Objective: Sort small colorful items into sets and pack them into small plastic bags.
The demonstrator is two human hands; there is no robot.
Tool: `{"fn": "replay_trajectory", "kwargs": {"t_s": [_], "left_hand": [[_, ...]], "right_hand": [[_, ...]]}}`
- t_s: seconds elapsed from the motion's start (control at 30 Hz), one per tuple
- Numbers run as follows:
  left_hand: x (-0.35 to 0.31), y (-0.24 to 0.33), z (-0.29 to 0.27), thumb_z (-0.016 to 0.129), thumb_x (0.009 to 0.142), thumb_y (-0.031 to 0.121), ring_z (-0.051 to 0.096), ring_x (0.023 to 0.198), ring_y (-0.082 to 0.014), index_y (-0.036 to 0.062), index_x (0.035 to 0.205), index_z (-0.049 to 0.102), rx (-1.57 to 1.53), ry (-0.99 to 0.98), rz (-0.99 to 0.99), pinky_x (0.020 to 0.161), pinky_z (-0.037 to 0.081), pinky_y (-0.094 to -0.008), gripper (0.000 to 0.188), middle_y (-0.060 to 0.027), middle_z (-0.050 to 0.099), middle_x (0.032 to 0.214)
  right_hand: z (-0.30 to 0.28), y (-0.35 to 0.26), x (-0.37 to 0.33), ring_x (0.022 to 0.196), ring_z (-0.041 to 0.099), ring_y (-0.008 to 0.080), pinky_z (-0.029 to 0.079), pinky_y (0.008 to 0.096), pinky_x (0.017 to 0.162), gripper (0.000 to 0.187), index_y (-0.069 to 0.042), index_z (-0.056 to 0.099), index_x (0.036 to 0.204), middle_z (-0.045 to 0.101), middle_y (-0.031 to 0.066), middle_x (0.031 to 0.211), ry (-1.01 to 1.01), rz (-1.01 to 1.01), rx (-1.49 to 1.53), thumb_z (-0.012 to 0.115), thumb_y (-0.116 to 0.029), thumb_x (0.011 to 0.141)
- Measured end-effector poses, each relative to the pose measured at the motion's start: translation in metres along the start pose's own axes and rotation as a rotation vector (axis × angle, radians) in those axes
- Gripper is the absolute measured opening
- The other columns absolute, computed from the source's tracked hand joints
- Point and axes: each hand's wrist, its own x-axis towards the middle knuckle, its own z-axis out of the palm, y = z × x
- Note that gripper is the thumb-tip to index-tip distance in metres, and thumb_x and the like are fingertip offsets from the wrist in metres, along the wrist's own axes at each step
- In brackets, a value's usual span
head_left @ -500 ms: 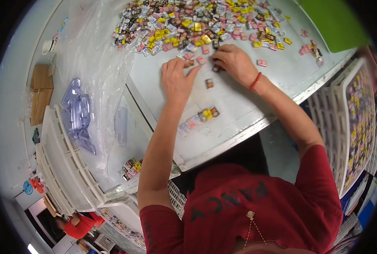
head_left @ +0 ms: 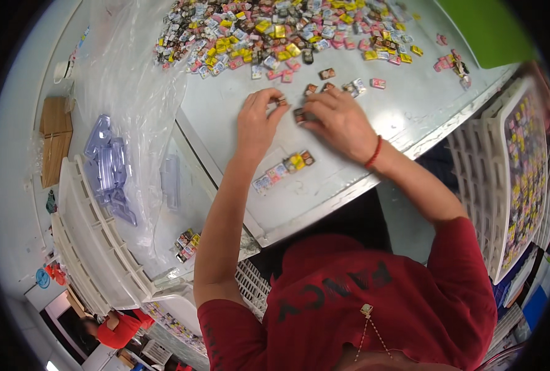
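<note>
My left hand pinches a small brown printed block between thumb and fingertips, just above the white table. To its right, my right hand has its thumb and fingers closed at a dark brown block. Beyond the right fingers lie a loose brown block, another brown block and some silver-white blocks. A short row of blocks in white, pink, yellow and brown lies nearer me, below both hands. The big pile of small mixed blocks spreads across the far side.
Clear plastic sheeting and clear purplish plastic parts lie at left, by a small block cluster. Stacked white trays with colourful blocks stand at right. A green sheet covers the far right corner. Another person in red is at lower left.
My right hand has drawn back toward me from the pile's edge. Loose brown and silver-white blocks now show beyond it. My left hand now pinches a brown block.
</note>
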Motion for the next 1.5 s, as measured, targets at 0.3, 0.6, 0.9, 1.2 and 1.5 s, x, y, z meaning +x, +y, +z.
{"fn": "replay_trajectory", "kwargs": {"t_s": [0.3, 0.6, 0.9, 1.2, 1.5], "left_hand": [[0.016, -0.006, 0.013, 0.077, 0.076, 0.014, 0.064, 0.085, -0.0242, 0.0059, 0.101, 0.062, 0.173, 0.092, -0.031, 0.074, 0.051, -0.0358, 0.030, -0.0092, 0.066, 0.095], [0.037, -0.007, 0.017, 0.071, 0.079, 0.010, 0.057, 0.099, -0.0279, 0.0088, 0.115, 0.060, 0.214, 0.005, 0.168, 0.086, 0.047, -0.0367, 0.037, -0.0085, 0.064, 0.108], [0.050, -0.006, 0.018, 0.070, 0.080, 0.011, 0.055, 0.099, -0.0295, 0.0088, 0.116, 0.060, 0.106, -0.112, 0.113, 0.087, 0.046, -0.0373, 0.037, -0.0100, 0.063, 0.107], [0.052, -0.008, 0.028, 0.067, 0.082, 0.008, 0.055, 0.101, -0.0307, 0.0086, 0.115, 0.060, 0.142, -0.110, 0.228, 0.088, 0.044, -0.0393, 0.034, -0.0123, 0.062, 0.105], [0.039, -0.002, 0.034, 0.067, 0.080, 0.008, 0.056, 0.098, -0.0292, 0.0051, 0.109, 0.063, 0.125, -0.068, 0.311, 0.086, 0.047, -0.0378, 0.029, -0.0082, 0.064, 0.112]], "right_hand": [[0.007, 0.008, -0.011, 0.092, 0.058, 0.0247, 0.044, 0.0365, 0.081, 0.018, -0.007, 0.063, 0.090, 0.064, 0.0054, 0.098, 0.026, -0.019, -0.006, 0.071, -0.006, 0.074], [-0.006, 0.022, -0.002, 0.086, 0.060, 0.0268, 0.046, 0.0371, 0.077, 0.018, -0.007, 0.062, 0.090, 0.064, 0.0075, 0.090, 0.117, 0.076, 0.009, 0.071, -0.003, 0.074], [-0.012, 0.058, 0.039, 0.091, 0.059, 0.0299, 0.047, 0.0374, 0.079, 0.019, -0.005, 0.063, 0.093, 0.065, 0.0096, 0.098, 0.147, 0.124, -0.177, 0.070, -0.006, 0.075], [0.008, 0.085, 0.052, 0.093, 0.059, 0.0307, 0.048, 0.0403, 0.083, 0.019, -0.005, 0.066, 0.094, 0.062, 0.0110, 0.107, 0.167, 0.012, -0.264, 0.068, -0.011, 0.077], [0.001, 0.067, 0.043, 0.086, 0.061, 0.0305, 0.049, 0.0389, 0.080, 0.013, -0.003, 0.067, 0.090, 0.063, 0.0119, 0.097, 0.114, 0.070, -0.172, 0.065, -0.009, 0.079]]}}
